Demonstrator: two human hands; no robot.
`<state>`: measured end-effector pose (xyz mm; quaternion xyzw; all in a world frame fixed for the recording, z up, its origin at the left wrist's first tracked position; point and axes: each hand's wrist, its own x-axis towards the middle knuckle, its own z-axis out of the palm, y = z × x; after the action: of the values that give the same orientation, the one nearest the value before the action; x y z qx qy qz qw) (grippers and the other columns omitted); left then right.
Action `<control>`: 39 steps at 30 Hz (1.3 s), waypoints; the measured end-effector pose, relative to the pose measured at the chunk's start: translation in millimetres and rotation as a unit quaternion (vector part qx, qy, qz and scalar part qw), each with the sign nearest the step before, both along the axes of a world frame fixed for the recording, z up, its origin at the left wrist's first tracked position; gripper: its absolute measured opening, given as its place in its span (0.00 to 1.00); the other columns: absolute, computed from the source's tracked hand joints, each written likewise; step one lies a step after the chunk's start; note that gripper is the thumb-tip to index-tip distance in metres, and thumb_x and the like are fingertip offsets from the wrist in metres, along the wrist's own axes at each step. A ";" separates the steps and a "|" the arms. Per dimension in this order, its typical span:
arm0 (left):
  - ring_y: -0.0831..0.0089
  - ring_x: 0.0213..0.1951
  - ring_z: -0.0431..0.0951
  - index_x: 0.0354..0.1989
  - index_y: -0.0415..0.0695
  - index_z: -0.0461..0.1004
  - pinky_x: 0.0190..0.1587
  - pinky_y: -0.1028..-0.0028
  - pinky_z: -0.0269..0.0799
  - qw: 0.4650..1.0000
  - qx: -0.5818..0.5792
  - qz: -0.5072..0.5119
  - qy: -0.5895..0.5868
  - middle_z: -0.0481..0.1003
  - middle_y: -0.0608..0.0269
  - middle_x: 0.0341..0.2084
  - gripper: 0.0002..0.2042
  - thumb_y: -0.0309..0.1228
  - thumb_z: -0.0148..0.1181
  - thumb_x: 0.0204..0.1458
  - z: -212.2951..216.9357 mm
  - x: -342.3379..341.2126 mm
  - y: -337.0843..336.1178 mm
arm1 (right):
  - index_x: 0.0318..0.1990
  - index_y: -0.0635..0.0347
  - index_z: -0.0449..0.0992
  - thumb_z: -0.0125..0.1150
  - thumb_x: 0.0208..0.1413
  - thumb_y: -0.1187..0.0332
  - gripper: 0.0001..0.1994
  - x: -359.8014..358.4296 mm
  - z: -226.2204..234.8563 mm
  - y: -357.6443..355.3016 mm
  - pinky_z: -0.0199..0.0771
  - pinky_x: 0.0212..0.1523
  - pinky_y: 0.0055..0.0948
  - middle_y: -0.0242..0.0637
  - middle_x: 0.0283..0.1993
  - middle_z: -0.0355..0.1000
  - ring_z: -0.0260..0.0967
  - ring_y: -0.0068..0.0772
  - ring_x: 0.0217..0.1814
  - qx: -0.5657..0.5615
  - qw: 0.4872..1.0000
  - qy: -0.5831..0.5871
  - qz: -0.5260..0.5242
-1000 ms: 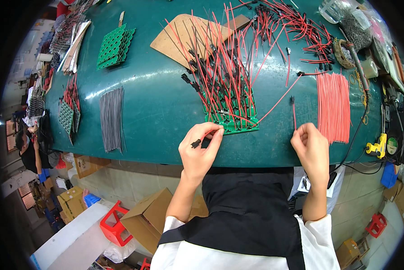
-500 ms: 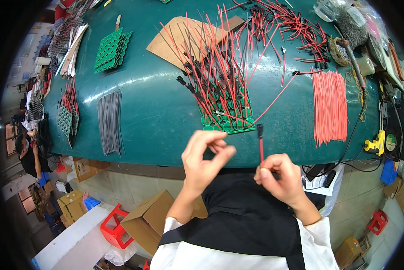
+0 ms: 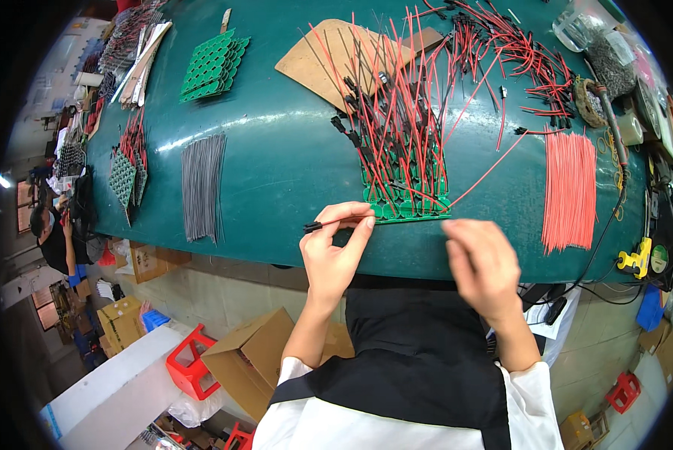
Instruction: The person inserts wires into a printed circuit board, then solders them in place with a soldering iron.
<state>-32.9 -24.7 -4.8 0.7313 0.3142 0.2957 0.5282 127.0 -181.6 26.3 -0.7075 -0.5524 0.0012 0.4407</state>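
Observation:
My left hand [image 3: 331,262], at the near edge of the green circuit board panel [image 3: 411,212], pinches a short wire lead with a black connector [image 3: 313,226]. The connector end sticks out to the left and the wire runs toward the board. From that panel rise many red and black wires with black plugs [image 3: 396,124]. My right hand [image 3: 489,270], slightly blurred, is just right of the panel's near corner; its fingers are apart and nothing shows in them. One long red wire [image 3: 486,176] slants from the panel to a black plug at the right.
Grey wires [image 3: 203,187] lie left and red wires [image 3: 569,191] right on the green table [image 3: 269,195]. Stacked green boards [image 3: 215,66], a brown board [image 3: 314,64], loose leads [image 3: 531,56], a soldering iron [image 3: 614,127] and a yellow tool [image 3: 635,259] surround the work. Another person [image 3: 55,240] is far left.
The connector lead has passed from my right hand to my left and now points left. My right hand has risen toward the board's corner. The whole view has shifted slightly.

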 end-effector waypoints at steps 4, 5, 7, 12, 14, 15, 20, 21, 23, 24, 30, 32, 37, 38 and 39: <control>0.73 0.38 0.80 0.41 0.34 0.77 0.44 0.75 0.76 1.000 0.010 0.009 0.022 0.79 0.59 0.37 0.08 0.17 0.64 0.51 6.1 3.8 2.0 | 0.41 0.67 0.76 0.60 0.54 0.83 0.08 28.0 8.5 -26.0 0.76 0.40 0.34 0.44 0.38 0.76 0.75 0.42 0.39 -0.034 0.991 -0.003 -0.126; 0.73 0.38 0.80 0.40 0.34 0.77 0.44 0.75 0.76 1.000 0.010 0.010 0.026 0.79 0.59 0.36 0.08 0.17 0.64 0.51 5.9 4.4 2.2 | 0.41 0.67 0.76 0.59 0.55 0.82 0.07 32.9 9.6 -32.4 0.76 0.40 0.33 0.44 0.38 0.76 0.75 0.40 0.39 -0.039 0.987 0.009 -0.153; 0.74 0.38 0.80 0.40 0.34 0.77 0.44 0.76 0.76 0.999 0.011 0.011 0.030 0.79 0.59 0.36 0.08 0.17 0.64 0.51 5.8 5.2 2.9 | 0.41 0.67 0.76 0.58 0.58 0.81 0.05 43.4 8.3 -44.1 0.75 0.41 0.30 0.43 0.38 0.76 0.76 0.37 0.38 -0.047 0.979 0.023 -0.197; 0.74 0.38 0.81 0.40 0.34 0.78 0.42 0.76 0.77 0.999 0.018 0.003 0.029 0.79 0.59 0.36 0.08 0.17 0.64 0.51 5.2 4.4 5.9 | 0.42 0.68 0.76 0.56 0.61 0.78 0.05 61.1 7.9 -60.5 0.74 0.39 0.25 0.40 0.38 0.77 0.76 0.29 0.37 -0.038 0.959 0.052 -0.275; 0.73 0.35 0.81 0.39 0.35 0.78 0.40 0.75 0.77 0.999 0.044 0.004 0.032 0.79 0.58 0.35 0.07 0.17 0.64 0.51 6.6 6.1 5.1 | 0.43 0.67 0.77 0.56 0.62 0.75 0.06 70.9 4.4 -67.2 0.74 0.39 0.24 0.39 0.38 0.77 0.76 0.27 0.37 -0.036 0.957 0.029 -0.286; 0.72 0.33 0.82 0.39 0.35 0.78 0.38 0.75 0.78 0.997 0.070 0.005 0.034 0.79 0.57 0.33 0.07 0.18 0.63 0.51 7.2 7.2 4.4 | 0.43 0.66 0.77 0.56 0.63 0.74 0.06 75.5 2.8 -70.5 0.74 0.38 0.25 0.38 0.38 0.77 0.75 0.27 0.36 -0.055 0.949 0.010 -0.312; 0.73 0.34 0.82 0.37 0.34 0.79 0.39 0.76 0.77 0.990 0.131 0.002 0.044 0.80 0.57 0.35 0.06 0.18 0.65 0.50 10.2 9.9 1.5 | 0.45 0.62 0.76 0.60 0.61 0.69 0.09 94.8 0.9 -81.9 0.74 0.36 0.29 0.37 0.40 0.74 0.74 0.32 0.36 -0.213 0.891 -0.068 -0.396; 0.72 0.33 0.81 0.36 0.34 0.79 0.39 0.76 0.77 0.985 0.165 -0.003 0.051 0.80 0.57 0.34 0.06 0.18 0.65 0.50 10.7 11.0 1.6 | 0.45 0.62 0.76 0.60 0.61 0.69 0.09 99.0 -0.3 -84.7 0.74 0.36 0.29 0.37 0.40 0.74 0.74 0.32 0.36 -0.213 0.891 -0.068 -0.396; 0.72 0.33 0.81 0.36 0.34 0.79 0.38 0.76 0.77 0.983 0.173 -0.012 0.057 0.80 0.57 0.34 0.06 0.18 0.65 0.49 10.7 11.8 3.4 | 0.45 0.63 0.75 0.61 0.60 0.69 0.10 105.5 -3.4 -88.4 0.74 0.38 0.32 0.40 0.40 0.73 0.74 0.35 0.38 -0.261 0.882 -0.046 -0.390; 0.72 0.32 0.81 0.36 0.34 0.79 0.37 0.76 0.77 0.981 0.181 -0.020 0.064 0.80 0.57 0.34 0.06 0.18 0.65 0.49 10.7 12.4 3.7 | 0.45 0.63 0.75 0.61 0.60 0.69 0.10 106.2 -4.0 -87.9 0.74 0.38 0.32 0.40 0.40 0.73 0.74 0.35 0.38 -0.262 0.881 -0.046 -0.391; 0.76 0.30 0.79 0.37 0.34 0.76 0.37 0.77 0.76 0.986 0.143 -0.027 0.077 0.79 0.58 0.31 0.08 0.19 0.66 0.49 6.1 16.5 6.4 | 0.42 0.64 0.73 0.61 0.58 0.70 0.09 110.9 -11.2 -85.0 0.74 0.41 0.40 0.45 0.40 0.73 0.74 0.44 0.40 -0.311 0.866 -0.061 -0.386; 0.77 0.30 0.79 0.38 0.34 0.76 0.37 0.78 0.75 0.990 0.112 -0.007 0.083 0.79 0.59 0.30 0.09 0.20 0.67 0.49 10.1 14.7 8.2 | 0.40 0.64 0.72 0.58 0.57 0.72 0.07 118.6 -13.0 -79.9 0.72 0.43 0.44 0.49 0.38 0.73 0.73 0.51 0.41 -0.329 0.865 -0.062 -0.373; 0.77 0.30 0.79 0.40 0.38 0.74 0.36 0.77 0.78 0.988 0.115 0.025 0.101 0.77 0.60 0.29 0.13 0.23 0.69 0.48 15.5 17.2 7.1 | 0.36 0.67 0.68 0.56 0.51 0.75 0.06 139.4 -33.2 -95.8 0.68 0.41 0.49 0.55 0.36 0.71 0.69 0.60 0.41 -0.329 0.884 -0.095 -0.317; 0.77 0.29 0.79 0.40 0.38 0.74 0.35 0.76 0.78 0.991 0.098 0.021 0.092 0.76 0.60 0.30 0.12 0.24 0.69 0.48 15.3 22.5 6.4 | 0.35 0.67 0.68 0.56 0.51 0.75 0.06 143.1 -29.2 -103.9 0.68 0.40 0.49 0.54 0.34 0.70 0.68 0.60 0.38 -0.329 0.882 -0.103 -0.322; 0.77 0.30 0.79 0.39 0.38 0.74 0.35 0.76 0.78 0.991 0.100 0.015 0.083 0.76 0.60 0.30 0.12 0.24 0.69 0.48 11.7 21.4 5.5 | 0.35 0.67 0.67 0.56 0.51 0.75 0.06 144.6 -28.8 -105.4 0.67 0.39 0.47 0.53 0.32 0.69 0.67 0.58 0.36 -0.324 0.890 -0.101 -0.306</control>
<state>-11.5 -19.1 6.8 0.7978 0.3362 0.2722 0.4199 271.6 -287.0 -2.5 -0.9412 -0.3192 -0.0264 0.1077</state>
